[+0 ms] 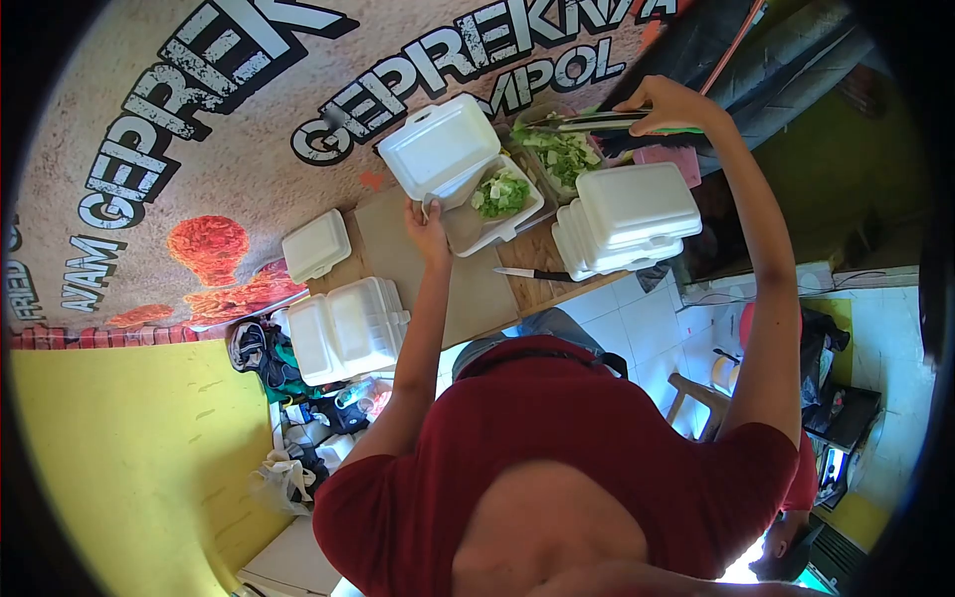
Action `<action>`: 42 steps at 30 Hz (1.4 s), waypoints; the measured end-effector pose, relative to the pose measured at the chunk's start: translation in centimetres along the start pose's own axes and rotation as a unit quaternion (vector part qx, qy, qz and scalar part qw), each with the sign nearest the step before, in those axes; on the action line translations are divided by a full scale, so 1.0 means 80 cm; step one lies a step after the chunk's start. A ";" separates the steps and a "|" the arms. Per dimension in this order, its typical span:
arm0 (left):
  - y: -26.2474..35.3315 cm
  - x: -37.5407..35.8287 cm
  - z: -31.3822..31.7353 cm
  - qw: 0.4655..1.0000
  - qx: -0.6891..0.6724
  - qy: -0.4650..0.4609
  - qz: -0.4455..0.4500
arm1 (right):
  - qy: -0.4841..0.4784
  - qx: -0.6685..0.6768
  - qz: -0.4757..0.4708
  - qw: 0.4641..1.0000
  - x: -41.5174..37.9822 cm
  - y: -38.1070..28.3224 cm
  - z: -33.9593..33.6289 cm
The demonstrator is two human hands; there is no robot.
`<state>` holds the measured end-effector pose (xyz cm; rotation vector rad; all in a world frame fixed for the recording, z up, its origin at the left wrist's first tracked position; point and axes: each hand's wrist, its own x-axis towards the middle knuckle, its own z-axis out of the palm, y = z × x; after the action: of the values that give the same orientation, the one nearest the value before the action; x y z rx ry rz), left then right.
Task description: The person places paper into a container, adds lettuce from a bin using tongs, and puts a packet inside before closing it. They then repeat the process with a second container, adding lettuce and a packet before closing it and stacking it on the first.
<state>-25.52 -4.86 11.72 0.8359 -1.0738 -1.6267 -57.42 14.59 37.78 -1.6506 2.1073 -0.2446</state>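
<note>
An open white foam box [440,149] lies on the table, its lid tipped back towards the wall. Chopped lettuce [500,194] sits in its base beside a brownish liner [464,227]. My left hand [428,231] pinches the near left edge of this box; exactly what lies under its fingertips is hard to make out. Out to the right, my right hand [668,107] grips metal tongs [602,121], whose tips reach over a clear tub [595,149] of chopped lettuce [559,157]. A knife [532,273] rests near the table's front edge.
Stacked closed foam boxes [637,214] stand right of the open one. A small closed box [316,245] and a larger clamshell box [348,328] are on the left. A pink container [671,162] is behind the stack. Another person [796,497] shows at lower right.
</note>
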 end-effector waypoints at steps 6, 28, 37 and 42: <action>-0.015 0.003 0.003 1.000 -0.031 -0.003 0.003 | -0.034 -0.005 -0.100 0.994 0.005 -0.058 0.029; 0.113 -0.021 -0.176 0.996 -0.013 0.077 0.040 | -0.082 0.107 0.272 0.953 0.156 -0.137 0.222; 0.131 -0.031 -0.187 0.998 0.013 0.062 -0.007 | 0.123 0.077 0.260 0.955 0.143 -0.092 0.382; 0.120 -0.024 -0.186 0.998 -0.006 0.037 -0.043 | 0.250 0.029 0.174 0.952 0.196 -0.102 0.361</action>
<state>-8.32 -8.08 15.08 0.9384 -0.9885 -1.6588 -40.14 1.27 11.84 -1.2373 2.6864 -0.6580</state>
